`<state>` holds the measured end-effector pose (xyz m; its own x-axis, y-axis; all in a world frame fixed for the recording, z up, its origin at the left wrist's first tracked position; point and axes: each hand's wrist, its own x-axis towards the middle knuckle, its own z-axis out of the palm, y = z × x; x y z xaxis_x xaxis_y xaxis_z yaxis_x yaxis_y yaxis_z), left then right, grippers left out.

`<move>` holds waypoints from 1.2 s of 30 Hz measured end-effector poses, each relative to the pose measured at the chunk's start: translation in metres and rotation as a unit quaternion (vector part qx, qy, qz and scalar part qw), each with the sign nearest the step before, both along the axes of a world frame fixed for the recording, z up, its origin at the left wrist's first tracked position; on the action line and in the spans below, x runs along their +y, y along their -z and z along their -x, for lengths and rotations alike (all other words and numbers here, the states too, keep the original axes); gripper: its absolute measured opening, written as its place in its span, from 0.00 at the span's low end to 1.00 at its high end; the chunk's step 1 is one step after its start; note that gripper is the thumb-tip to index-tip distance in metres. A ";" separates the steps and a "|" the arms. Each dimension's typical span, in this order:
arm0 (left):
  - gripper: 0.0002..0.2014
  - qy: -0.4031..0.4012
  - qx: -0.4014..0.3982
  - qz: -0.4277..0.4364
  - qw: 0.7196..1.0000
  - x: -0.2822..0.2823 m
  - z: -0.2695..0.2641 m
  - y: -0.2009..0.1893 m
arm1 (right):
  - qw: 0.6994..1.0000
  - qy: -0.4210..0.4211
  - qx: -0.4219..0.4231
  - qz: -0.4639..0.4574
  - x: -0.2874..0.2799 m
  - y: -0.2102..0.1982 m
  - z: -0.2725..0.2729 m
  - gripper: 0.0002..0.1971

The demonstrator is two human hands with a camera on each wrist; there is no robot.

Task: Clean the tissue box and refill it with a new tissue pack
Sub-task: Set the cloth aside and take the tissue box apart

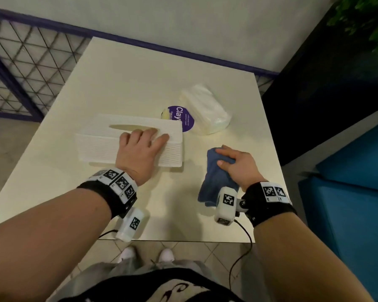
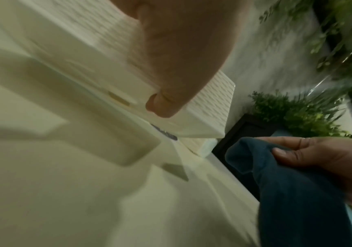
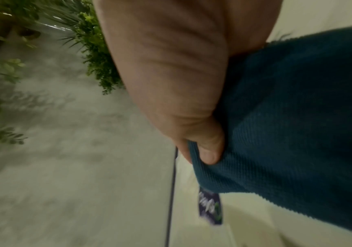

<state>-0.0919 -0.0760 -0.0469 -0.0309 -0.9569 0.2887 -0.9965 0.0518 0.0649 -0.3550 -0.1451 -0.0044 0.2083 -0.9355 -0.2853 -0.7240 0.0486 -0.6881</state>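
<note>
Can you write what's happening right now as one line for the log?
left hand: rests on white ribbed plastic tissue box | right hand: grips blue cloth | clear-wrapped white tissue pack: untouched on table | stage: wiping not started

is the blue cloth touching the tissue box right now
No, the blue cloth is gripped by the right hand over the table, apart from the tissue box.

Cream square surface (image 1: 140,83). Round purple sticker with white lettering (image 1: 184,118) on it. Green leafy plants (image 2: 293,115) by grey wall; blue upholstered seat (image 1: 354,182) beside; tiled floor (image 1: 183,247) below.
</note>
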 end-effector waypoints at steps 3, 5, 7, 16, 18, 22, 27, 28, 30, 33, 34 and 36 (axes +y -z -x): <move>0.43 0.005 -0.024 -0.057 0.998 -0.006 0.013 0.012 | 0.987 -0.018 0.158 -0.014 -0.009 0.016 0.015 0.29; 0.44 -0.001 -0.025 -0.076 0.997 -0.008 0.019 0.018 | 0.983 -0.009 0.183 -0.009 -0.012 0.019 0.014 0.30; 0.42 0.000 -0.017 -0.081 0.997 -0.010 0.024 0.021 | 0.988 -0.007 0.157 0.001 -0.015 0.017 0.004 0.29; 0.32 0.041 0.069 -0.034 0.996 -0.001 0.009 0.025 | 0.987 -0.094 0.096 0.086 -0.024 -0.004 -0.087 0.32; 0.21 0.049 0.129 0.001 0.990 0.011 -0.006 0.029 | 0.976 -0.142 0.101 0.129 -0.026 -0.005 -0.108 0.36; 0.11 0.022 0.275 -0.068 0.959 0.036 -0.022 0.027 | 0.919 -0.292 0.248 0.092 -0.037 0.003 -0.154 0.65; 0.07 -0.157 0.399 -0.179 0.886 0.038 -0.034 0.028 | 0.866 -0.363 0.340 0.047 -0.047 0.011 -0.189 0.68; 0.10 -0.191 0.462 -0.222 0.837 0.037 -0.037 0.030 | 0.872 -0.359 0.329 0.049 -0.045 0.013 -0.192 0.66; 0.16 -0.233 0.618 -0.257 0.705 0.036 -0.039 0.033 | 0.880 -0.352 0.314 0.060 -0.040 0.013 -0.194 0.62; 0.19 -0.233 0.737 -0.234 0.590 0.034 -0.036 0.030 | 0.906 -0.315 0.278 0.057 -0.037 0.006 -0.190 0.55; 0.17 -0.230 0.763 -0.212 0.566 0.033 -0.034 0.028 | 0.925 -0.290 0.241 0.047 -0.038 0.002 -0.187 0.51; 0.20 -0.224 0.810 -0.171 0.514 0.029 -0.034 0.026 | 0.961 -0.243 0.130 -0.004 -0.042 -0.006 -0.180 0.40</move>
<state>-0.0584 -0.0473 -0.0728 0.2316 -0.7663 -0.5992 0.4727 -0.4497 0.7578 -0.1754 -0.1867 0.0018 0.5405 -0.7435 -0.3938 -0.8104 -0.3342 -0.4812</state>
